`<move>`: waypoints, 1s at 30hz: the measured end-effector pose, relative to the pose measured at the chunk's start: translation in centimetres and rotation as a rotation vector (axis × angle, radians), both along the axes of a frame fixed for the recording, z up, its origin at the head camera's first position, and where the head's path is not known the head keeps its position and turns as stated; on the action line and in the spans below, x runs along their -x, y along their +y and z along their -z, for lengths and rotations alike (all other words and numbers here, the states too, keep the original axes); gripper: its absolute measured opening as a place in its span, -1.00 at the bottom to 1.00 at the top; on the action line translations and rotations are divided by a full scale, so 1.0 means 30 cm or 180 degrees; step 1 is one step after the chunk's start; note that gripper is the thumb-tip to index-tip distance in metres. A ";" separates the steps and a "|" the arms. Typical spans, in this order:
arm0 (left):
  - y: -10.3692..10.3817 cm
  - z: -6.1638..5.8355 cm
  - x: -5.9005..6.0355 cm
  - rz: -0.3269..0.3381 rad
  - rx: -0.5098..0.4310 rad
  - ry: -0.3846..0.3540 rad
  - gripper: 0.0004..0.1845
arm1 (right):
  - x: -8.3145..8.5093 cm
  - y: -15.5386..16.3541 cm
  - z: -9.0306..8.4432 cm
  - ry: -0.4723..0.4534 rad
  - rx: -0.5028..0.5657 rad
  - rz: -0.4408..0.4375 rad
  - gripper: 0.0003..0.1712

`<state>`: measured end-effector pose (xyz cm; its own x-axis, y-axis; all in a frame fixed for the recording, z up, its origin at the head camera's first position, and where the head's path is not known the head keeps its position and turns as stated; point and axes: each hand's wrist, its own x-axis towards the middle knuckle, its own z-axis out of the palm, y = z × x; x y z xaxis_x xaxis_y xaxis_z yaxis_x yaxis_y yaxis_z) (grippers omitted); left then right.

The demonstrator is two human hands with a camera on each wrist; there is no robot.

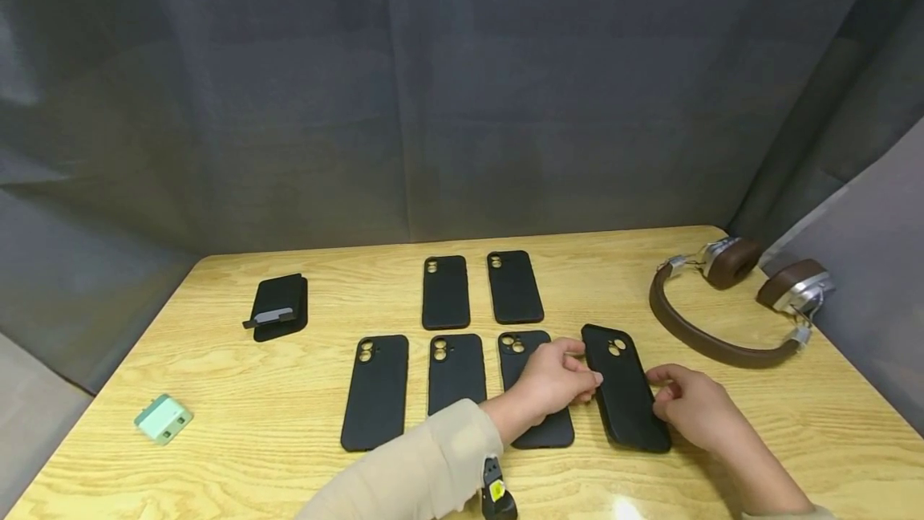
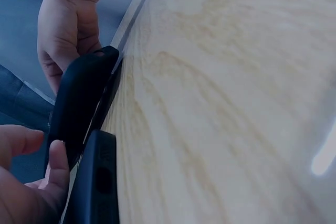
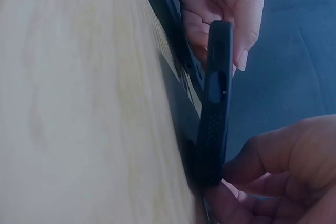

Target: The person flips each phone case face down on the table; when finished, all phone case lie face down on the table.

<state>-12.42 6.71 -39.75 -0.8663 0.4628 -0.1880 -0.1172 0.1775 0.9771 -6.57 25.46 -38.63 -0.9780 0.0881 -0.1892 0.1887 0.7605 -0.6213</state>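
Both hands are on a black phone case [image 1: 625, 392], which is tilted up off the wooden table with its raised rim and camera cutouts showing. My right hand [image 1: 696, 408] pinches its right edge; the right wrist view shows thumb and fingers on either side of the lower end of the case [image 3: 214, 114]. At the left edge, my left hand [image 1: 554, 377] has the rim between thumb and fingers. The left forearm passes over another phone case [image 1: 552, 424] lying flat beside it. In the left wrist view the tilted case [image 2: 81, 98] stands between the two hands.
More black phone cases lie flat: a front-row case [image 1: 375, 392], its neighbour [image 1: 458, 375], and two behind, one left [image 1: 445, 295] and one right [image 1: 516, 287]. Brown headphones [image 1: 696, 335] sit right. A black stand-like holder [image 1: 277, 303] and a mint charger [image 1: 164, 419] lie left.
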 end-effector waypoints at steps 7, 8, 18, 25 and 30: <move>-0.010 0.008 0.003 -0.0095 -0.0263 0.0093 -0.49 | 0.006 -0.026 0.007 -0.0008 0.0176 0.0042 -0.51; -0.011 0.009 0.004 -0.0111 -0.0299 0.0104 -0.50 | 0.008 -0.031 0.008 0.0009 0.0196 0.0037 -0.51; -0.021 0.010 0.008 -0.0256 -0.0555 0.0033 -0.59 | 0.021 -0.073 0.013 -0.0039 0.0520 -0.0122 -0.53; -0.026 0.000 0.012 -0.0306 -0.0710 0.0002 -0.62 | 0.029 -0.091 0.023 0.0021 0.0516 -0.0256 -0.55; -0.021 -0.015 0.014 -0.0378 -0.0754 0.0027 -0.63 | 0.032 -0.099 0.026 0.0011 0.0580 -0.0307 -0.53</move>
<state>-12.84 6.09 -39.30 -0.9182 0.3881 -0.0791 -0.1153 -0.0708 0.9908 -7.52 22.48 -39.42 -0.9809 -0.0413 -0.1901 0.1181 0.6500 -0.7507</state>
